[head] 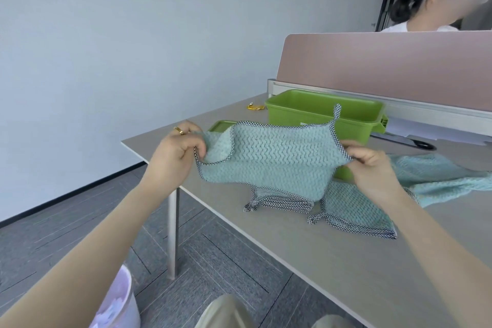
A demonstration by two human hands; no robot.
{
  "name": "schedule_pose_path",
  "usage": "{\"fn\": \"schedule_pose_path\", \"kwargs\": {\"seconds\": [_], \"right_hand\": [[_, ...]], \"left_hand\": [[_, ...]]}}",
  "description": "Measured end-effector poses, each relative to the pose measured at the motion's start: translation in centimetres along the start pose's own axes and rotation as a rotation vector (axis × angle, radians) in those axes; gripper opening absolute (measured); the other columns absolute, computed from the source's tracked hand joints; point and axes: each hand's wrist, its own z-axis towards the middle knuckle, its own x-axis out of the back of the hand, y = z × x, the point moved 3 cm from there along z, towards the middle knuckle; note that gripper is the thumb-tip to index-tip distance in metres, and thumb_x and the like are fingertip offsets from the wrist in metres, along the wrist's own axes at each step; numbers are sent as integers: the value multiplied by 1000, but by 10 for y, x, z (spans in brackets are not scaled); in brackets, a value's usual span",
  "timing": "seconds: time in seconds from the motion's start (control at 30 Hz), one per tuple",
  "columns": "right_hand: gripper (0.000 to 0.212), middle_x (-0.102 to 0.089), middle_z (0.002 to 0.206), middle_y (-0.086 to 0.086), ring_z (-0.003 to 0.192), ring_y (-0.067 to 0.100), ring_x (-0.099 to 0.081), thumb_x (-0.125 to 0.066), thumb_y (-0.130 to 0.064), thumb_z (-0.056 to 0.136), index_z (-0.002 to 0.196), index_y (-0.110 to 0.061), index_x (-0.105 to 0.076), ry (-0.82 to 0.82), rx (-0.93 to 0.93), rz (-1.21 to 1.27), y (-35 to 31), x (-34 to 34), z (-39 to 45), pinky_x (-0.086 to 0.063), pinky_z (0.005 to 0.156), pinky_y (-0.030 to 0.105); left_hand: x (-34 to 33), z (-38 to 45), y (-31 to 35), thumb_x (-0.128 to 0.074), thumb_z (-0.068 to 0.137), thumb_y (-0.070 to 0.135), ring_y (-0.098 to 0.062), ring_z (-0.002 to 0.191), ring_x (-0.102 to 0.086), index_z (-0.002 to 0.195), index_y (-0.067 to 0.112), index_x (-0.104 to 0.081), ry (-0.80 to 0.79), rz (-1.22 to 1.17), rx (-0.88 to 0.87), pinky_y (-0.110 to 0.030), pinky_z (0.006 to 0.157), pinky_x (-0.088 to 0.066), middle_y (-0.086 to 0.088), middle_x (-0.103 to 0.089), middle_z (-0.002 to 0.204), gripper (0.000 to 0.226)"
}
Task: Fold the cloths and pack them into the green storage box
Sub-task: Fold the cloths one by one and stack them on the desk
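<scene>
Early in the task, by the look of things: no cloth visible inside the green storage box (324, 114), though part of its interior hidden behind the raised cloth. One teal cloth (266, 160) with checked trim held up in the air over the surface (332, 255), just in front of the box, stretched between both hands. Left hand (177, 148) pinching the left edge, where a corner flops over; right hand (368, 161) pinching the right corner, just below the hanging loop. Folding of this piece seemingly only begun. Counted: one cloth in hand, one flat-lying cloth (356, 212) below it on the surface, one loose, crumpled cloth (436, 178) further right; three in all, possibly more hidden underneath. One box, one green lid (219, 126) beside it at left. All three still to be folded and packed.
</scene>
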Motion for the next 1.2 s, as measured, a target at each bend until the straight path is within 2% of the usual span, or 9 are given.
{"fn": "schedule_pose_path", "kwargs": {"seconds": [0.1, 0.23, 0.3, 0.4, 0.53, 0.63, 0.73, 0.87, 1.2], "right_hand": [[39, -64, 102, -6, 86, -24, -55, -40, 22, 80, 78, -3, -70, 49, 58, -150, -3, -2, -3, -34, 82, -4], [47, -63, 104, -3, 80, -22, -56, -38, 21, 81, 90, -15, -67, 145, 47, -192, -5, 1, -1, -39, 81, -1], [49, -68, 98, -14, 83, 4, -66, -39, 18, 83, 86, -21, -68, 143, 19, -167, 0, 4, 0, -48, 84, 21], [50, -72, 85, -23, 94, 54, -52, -41, 12, 85, 81, -27, -72, 85, -5, -119, 4, 3, 2, -49, 80, 48], [42, -68, 88, -4, 90, 31, -62, -39, 8, 88, 74, -20, -68, 73, -83, 78, -11, -1, 0, -55, 78, 23], [25, -66, 102, -7, 98, 18, -60, -42, -13, 87, 80, -27, -61, -17, -82, -102, -15, -3, 6, -47, 95, 41], [23, -54, 128, -15, 120, 7, -50, -47, -38, 77, 99, -43, -53, -164, -79, -127, -27, -16, 11, -35, 106, 40], [47, -47, 134, -13, 117, -4, -46, -52, -28, 91, 135, -28, -38, -357, -12, -43, -59, -49, 22, -35, 92, 6], [29, -70, 104, -7, 95, 9, -67, -75, -18, 71, 97, -24, -63, -720, -198, 109, -57, -95, 30, -53, 87, 24]], "left_hand": [[0, -3, -6, -30, 73, -1, 12, 89, -45, 74, 21, -56, 51, 106, -36, -10, 71, -34, 15, -47, 91, 34], [-2, -6, -12, -35, 76, -1, 12, 87, -50, 78, 16, -71, 41, 2, 95, -8, 76, -36, 13, -56, 92, 40], [-1, -7, -6, -38, 75, 4, 15, 86, -51, 78, 22, -69, 53, -108, 170, -3, 78, -36, 11, -60, 91, 36], [0, -3, 0, -48, 84, 8, 10, 77, -55, 74, 23, -64, 71, -215, 242, -3, 72, -37, 17, -63, 79, 24], [4, 15, 12, -54, 90, 8, -10, 54, -40, 76, 26, -46, 136, -299, 282, -20, 52, -30, 8, -46, 69, 25], [9, 34, 32, -53, 91, 4, -1, 44, -31, 75, 26, -42, 112, -344, 217, -15, 43, -25, 3, -40, 71, 28], [7, 55, 54, -55, 86, 0, -3, 56, -39, 73, 25, -43, -18, -372, 147, -17, 55, -32, 5, -42, 74, 31], [-6, 82, 71, -57, 74, 6, -6, 77, -49, 76, 22, -50, -310, -418, 108, -17, 76, -39, 5, -50, 81, 17], [-1, 109, 64, -51, 79, -3, -6, 68, -63, 104, 22, -59, -559, -792, 258, -18, 66, -52, 5, -63, 77, 36]]}}
